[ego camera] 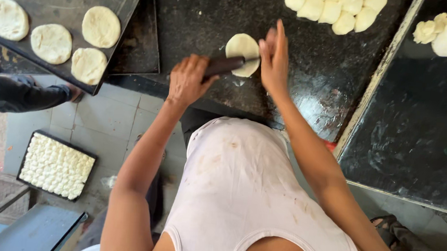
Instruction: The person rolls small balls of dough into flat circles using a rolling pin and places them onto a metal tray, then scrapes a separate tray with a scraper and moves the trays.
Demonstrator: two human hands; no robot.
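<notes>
Dough round [241,50] lies flat on the dark worktop [312,79], looking soft, light and easily torn; its free edge seems the safest place to lift. Left hand [187,79] is clenched round a dark rolling pin [224,65] pressing it; right hand [274,58], fingers spread, touches its rim.

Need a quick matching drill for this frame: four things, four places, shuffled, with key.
1. rolling pin
2. flattened dough rounds
3. heap of dough balls
4. tray of small dough pieces

A. on the floor, lower left
B. top of the black worktop
C. on the dark tray, upper left
D. under the left hand, on the dough disc beside the right hand

Pairs: 1-D, 2-C, 3-B, 4-A
</notes>
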